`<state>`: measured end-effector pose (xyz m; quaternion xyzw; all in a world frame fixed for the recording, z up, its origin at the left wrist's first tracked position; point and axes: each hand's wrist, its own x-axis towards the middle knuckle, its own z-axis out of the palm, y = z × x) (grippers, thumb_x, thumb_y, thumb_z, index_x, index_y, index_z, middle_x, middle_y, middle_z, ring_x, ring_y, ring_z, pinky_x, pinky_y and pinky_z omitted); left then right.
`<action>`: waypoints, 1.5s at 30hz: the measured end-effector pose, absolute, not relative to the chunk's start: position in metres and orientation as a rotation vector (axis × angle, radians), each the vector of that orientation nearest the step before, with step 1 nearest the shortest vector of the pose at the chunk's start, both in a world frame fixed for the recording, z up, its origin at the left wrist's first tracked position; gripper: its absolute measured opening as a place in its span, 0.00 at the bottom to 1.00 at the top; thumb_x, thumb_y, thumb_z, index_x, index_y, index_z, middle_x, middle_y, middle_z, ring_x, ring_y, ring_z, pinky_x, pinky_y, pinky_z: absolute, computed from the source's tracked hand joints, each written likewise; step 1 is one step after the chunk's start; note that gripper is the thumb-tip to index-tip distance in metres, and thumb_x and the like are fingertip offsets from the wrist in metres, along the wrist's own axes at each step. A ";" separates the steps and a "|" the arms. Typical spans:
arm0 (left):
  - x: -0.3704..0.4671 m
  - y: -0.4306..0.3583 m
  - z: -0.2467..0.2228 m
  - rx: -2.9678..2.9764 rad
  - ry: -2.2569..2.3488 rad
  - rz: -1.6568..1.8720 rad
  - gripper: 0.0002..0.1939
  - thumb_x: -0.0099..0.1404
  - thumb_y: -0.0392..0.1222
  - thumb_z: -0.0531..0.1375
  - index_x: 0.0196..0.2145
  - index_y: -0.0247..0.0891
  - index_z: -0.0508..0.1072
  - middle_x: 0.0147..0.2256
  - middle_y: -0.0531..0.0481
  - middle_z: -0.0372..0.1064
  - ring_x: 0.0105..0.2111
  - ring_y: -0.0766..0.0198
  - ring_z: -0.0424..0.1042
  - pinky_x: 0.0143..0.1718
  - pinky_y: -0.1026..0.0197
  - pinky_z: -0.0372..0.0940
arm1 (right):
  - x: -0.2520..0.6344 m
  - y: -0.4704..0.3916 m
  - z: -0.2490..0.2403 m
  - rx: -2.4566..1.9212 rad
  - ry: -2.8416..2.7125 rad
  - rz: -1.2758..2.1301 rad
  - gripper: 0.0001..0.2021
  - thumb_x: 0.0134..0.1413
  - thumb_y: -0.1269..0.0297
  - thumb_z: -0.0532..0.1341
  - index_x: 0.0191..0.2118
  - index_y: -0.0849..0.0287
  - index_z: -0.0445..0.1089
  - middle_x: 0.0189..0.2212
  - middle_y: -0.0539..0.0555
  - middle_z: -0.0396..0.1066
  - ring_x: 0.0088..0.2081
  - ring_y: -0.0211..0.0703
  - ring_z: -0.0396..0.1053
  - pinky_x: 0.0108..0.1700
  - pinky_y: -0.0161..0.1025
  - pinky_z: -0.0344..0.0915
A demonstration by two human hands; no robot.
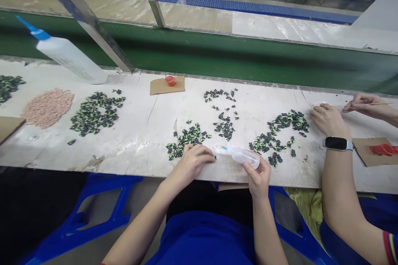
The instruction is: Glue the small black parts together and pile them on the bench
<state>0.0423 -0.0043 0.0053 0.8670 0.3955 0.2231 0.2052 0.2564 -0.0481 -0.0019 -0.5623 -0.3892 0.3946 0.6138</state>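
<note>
My left hand (194, 160) rests at the table's near edge, its fingers pinched on a small dark piece (214, 157). Just behind it lies a pile of black-and-green pieces (188, 137). In my right hand (261, 176) is a small clear squeeze bottle (245, 157), tilted so that its pale blue tip points left toward my left hand. The tip and the small dark piece are apart. Farther back, between my hands, plain dark pieces (224, 126) lie scattered in loose groups.
A large white bottle (73, 60), pink pieces (48, 107) and another black-and-green pile (96, 114) are on the left. A red cup (170, 80) sits on cardboard (155, 87). At right, a co-worker's hands (331, 120) work beside more pieces (289, 120). A metal post (90, 29) stands behind.
</note>
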 end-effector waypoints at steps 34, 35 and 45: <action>0.050 -0.013 -0.003 2.134 1.358 0.742 0.03 0.67 0.41 0.59 0.36 0.43 0.72 0.36 0.54 0.79 0.37 0.62 0.76 0.42 0.56 0.56 | 0.239 -0.034 0.009 -1.565 -1.028 0.847 0.14 0.47 0.56 0.62 0.21 0.60 0.71 0.18 0.50 0.69 0.23 0.41 0.65 0.25 0.36 0.62; 0.050 -0.013 -0.002 2.135 1.355 0.747 0.02 0.67 0.41 0.59 0.36 0.43 0.72 0.36 0.54 0.79 0.37 0.62 0.76 0.42 0.56 0.56 | 0.239 -0.034 0.009 -1.562 -1.032 0.843 0.14 0.47 0.55 0.62 0.21 0.60 0.71 0.18 0.50 0.69 0.23 0.41 0.65 0.25 0.36 0.62; 0.050 -0.013 -0.001 2.148 1.341 0.776 0.01 0.65 0.38 0.61 0.36 0.42 0.72 0.35 0.55 0.79 0.36 0.63 0.76 0.41 0.57 0.55 | 0.239 -0.034 0.010 -1.572 -1.029 0.841 0.15 0.48 0.54 0.62 0.20 0.60 0.70 0.17 0.49 0.67 0.23 0.40 0.64 0.25 0.35 0.61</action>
